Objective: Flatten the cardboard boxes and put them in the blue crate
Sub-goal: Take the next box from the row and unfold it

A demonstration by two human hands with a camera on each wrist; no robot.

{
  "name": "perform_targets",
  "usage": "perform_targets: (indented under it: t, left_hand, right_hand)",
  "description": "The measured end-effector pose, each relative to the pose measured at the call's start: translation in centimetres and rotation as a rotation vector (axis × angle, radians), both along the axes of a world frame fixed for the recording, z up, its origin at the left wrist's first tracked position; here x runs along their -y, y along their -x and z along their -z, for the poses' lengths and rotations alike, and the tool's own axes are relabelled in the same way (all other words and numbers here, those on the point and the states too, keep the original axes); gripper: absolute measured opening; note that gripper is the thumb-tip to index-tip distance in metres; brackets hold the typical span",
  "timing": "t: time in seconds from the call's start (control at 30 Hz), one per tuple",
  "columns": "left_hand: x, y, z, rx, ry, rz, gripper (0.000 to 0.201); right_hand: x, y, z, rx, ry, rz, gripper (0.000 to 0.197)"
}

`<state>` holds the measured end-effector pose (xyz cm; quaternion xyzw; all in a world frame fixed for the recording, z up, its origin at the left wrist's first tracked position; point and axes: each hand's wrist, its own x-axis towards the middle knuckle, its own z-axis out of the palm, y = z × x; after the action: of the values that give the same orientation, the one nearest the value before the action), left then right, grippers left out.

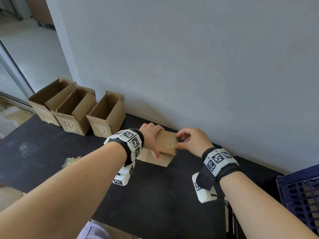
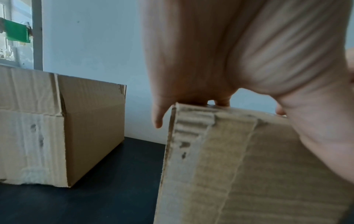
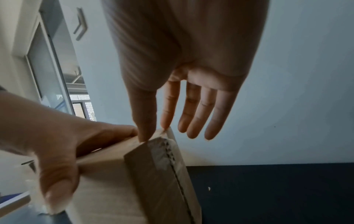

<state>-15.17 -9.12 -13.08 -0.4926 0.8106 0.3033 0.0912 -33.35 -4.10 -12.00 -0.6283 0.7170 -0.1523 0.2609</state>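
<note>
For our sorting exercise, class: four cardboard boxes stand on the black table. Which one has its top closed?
The box under both hands, nearest the blue crate. Its top is shut; the three boxes lined up along the wall stand open-topped.

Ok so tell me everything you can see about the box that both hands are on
The box is plain brown corrugated cardboard, closed on top, standing on the black table close to the grey wall. Its paper skin is torn along an edge, baring the flutes, with tape remnants there. The left hand grips its top from the left; the right hand pinches its upper right edge with thumb and forefinger.
</note>
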Motion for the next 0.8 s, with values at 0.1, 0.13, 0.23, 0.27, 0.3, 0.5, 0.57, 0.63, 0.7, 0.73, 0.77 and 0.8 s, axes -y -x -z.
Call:
perform_targets:
  t: [0.1, 0.13, 0.23, 0.27, 0.3, 0.5, 0.57, 0.63, 0.7, 0.73, 0.77, 0.8]
  left_hand:
    - [0.1, 0.3, 0.0, 0.006, 0.006, 0.001, 0.1]
    - [0.1, 0.3, 0.0, 0.006, 0.006, 0.001, 0.1]
    - [0.1, 0.3, 0.0, 0.011, 0.007, 0.002, 0.101]
    - [0.1, 0.4, 0.0, 0.012, 0.01, 0.001, 0.101]
    - [0.1, 0.4, 0.0, 0.012, 0.014, 0.001, 0.101]
    - [0.2, 0.2, 0.2, 0.008, 0.012, 0.003, 0.102]
    - [0.2, 0.1, 0.2, 0.004, 0.011, 0.005, 0.101]
    - [0.3, -0.3, 0.1, -0.004, 0.018, 0.006, 0.097]
    - [0.4, -0.7, 0.0, 0.0, 0.039, 0.012, 0.094]
    - [0.5, -0.8, -0.1, 0.009, 0.047, 0.019, 0.093]
    - [0.5, -0.9, -0.3, 0.02, 0.051, 0.028, 0.092]
    - [0.6, -0.9, -0.5, 0.032, 0.056, 0.038, 0.091]
  right_hand:
    - [-0.3, 0.1, 0.2, -0.062, -0.017, -0.017, 0.026]
    - [-0.4, 0.0, 0.1, -0.092, -0.016, -0.015, 0.021]
    - [-0.7, -0.3, -0.3, -0.192, -0.047, -0.025, 0.009]
    - [-0.8, -0.5, -0.3, -0.21, -0.044, -0.021, 0.008]
    - [-0.9, -0.5, -0.4, -0.206, -0.031, -0.016, 0.009]
    - [-0.7, -0.5, 0.5, 0.194, -0.147, 0.083, 0.017]
    - [-0.8, -0.1, 1.1, 0.285, -0.154, 0.14, 0.018]
    - [-0.8, 0.4, 1.4, 0.271, -0.113, 0.126, 0.021]
    - [-0.8, 0.5, 1.4, 0.248, -0.095, 0.075, 0.022]
    - [-0.7, 0.5, 1.2, 0.243, -0.089, 0.053, 0.021]
    - [-0.6, 0.5, 1.0, 0.24, -0.084, 0.041, 0.017]
    - [-0.4, 0.4, 0.7, 0.252, -0.081, 0.04, 0.013]
